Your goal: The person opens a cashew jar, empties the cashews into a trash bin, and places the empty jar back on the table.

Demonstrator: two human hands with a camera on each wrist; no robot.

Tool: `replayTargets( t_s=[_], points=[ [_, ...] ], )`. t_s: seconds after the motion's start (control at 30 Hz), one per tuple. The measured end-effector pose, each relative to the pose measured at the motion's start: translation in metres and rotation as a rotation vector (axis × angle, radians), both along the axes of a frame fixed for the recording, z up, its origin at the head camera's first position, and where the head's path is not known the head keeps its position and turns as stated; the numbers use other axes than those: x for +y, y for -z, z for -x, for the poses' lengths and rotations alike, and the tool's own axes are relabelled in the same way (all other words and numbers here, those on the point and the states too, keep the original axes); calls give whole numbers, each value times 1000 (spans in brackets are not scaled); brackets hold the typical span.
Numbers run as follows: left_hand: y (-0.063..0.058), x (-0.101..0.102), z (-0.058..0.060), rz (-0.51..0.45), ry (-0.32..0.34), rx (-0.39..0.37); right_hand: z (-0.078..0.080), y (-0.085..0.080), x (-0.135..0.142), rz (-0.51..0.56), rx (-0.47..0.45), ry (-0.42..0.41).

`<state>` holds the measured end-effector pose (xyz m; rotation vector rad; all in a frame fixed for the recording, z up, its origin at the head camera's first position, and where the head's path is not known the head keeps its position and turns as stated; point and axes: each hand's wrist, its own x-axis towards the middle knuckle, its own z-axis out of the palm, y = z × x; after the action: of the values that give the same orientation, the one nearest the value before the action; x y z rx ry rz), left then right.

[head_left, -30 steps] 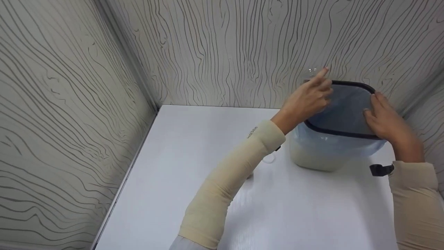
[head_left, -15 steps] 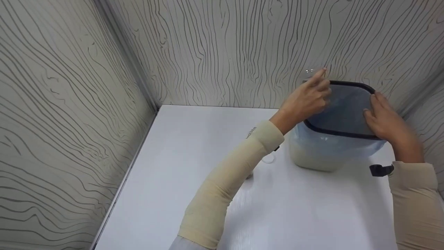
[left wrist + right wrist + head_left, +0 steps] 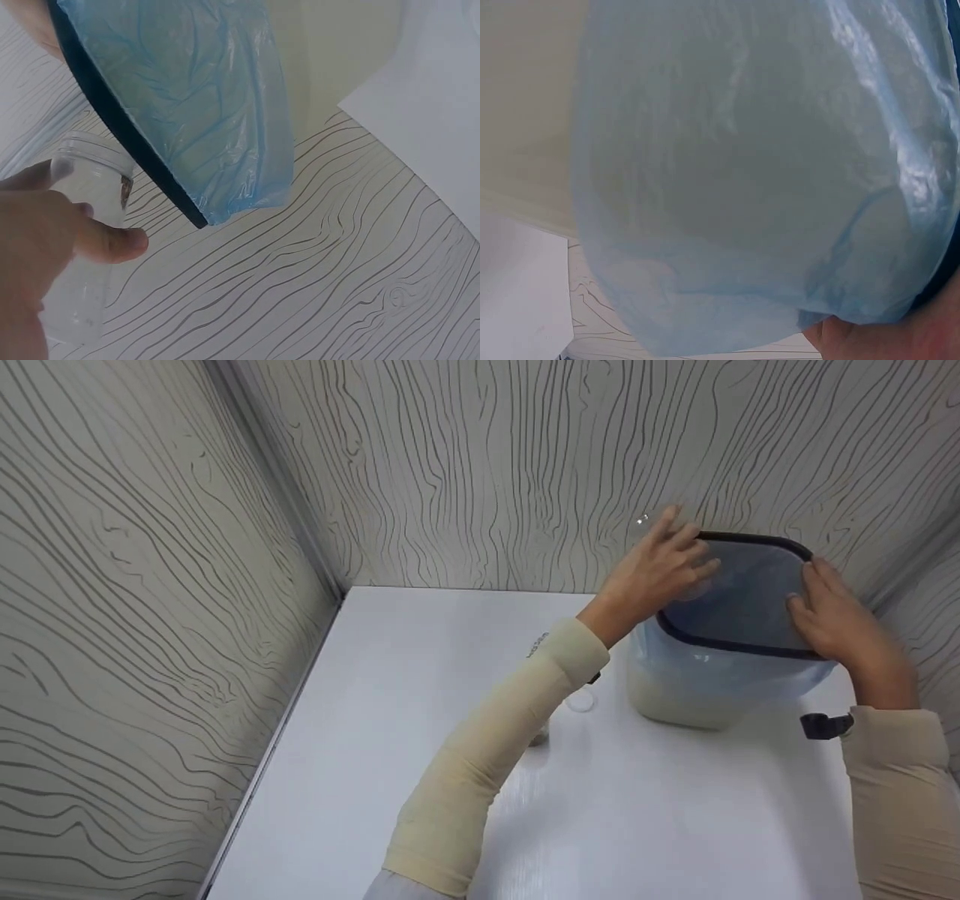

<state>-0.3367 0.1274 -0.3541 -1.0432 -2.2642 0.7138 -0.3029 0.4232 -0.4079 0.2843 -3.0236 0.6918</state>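
My left hand (image 3: 654,566) holds a clear plastic jar (image 3: 82,292), tilted, beside the left part of a trash bin's rim. The jar's mouth lies close to the dark rim (image 3: 124,131), and a small brown bit (image 3: 126,191) shows near its neck. The pale bin (image 3: 675,701) leans on the white table, lined with a blue plastic bag (image 3: 750,675) folded over its edge. At the bin's right side my right hand (image 3: 844,619) grips the rim, thumb inside. In the right wrist view the bag (image 3: 727,172) hides most of that hand. What lies inside the bin cannot be made out.
A white ring (image 3: 580,700) lies on the table (image 3: 420,660) left of the bin. A small object (image 3: 540,735) is partly hidden behind my left forearm. The wood-patterned wall (image 3: 480,472) stands close behind the bin.
My left hand has shifted a little to the left with the jar, and its fingers have spread somewhat. The right hand and the bin stay almost in place.
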Motion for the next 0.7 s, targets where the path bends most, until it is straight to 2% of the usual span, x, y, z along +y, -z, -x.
replayTargets(
  t_s=[0.17,0.33,0.7],
  points=[
    [-3,-1,-1,30,-41,-75,2,1,1,11,20,-8],
    [-4,-2,-1,21,-43,-93,2,2,1,10,29,-7],
    [0,-6,0,-35,-22,-17,1,0,0,2,10,2]
  ],
)
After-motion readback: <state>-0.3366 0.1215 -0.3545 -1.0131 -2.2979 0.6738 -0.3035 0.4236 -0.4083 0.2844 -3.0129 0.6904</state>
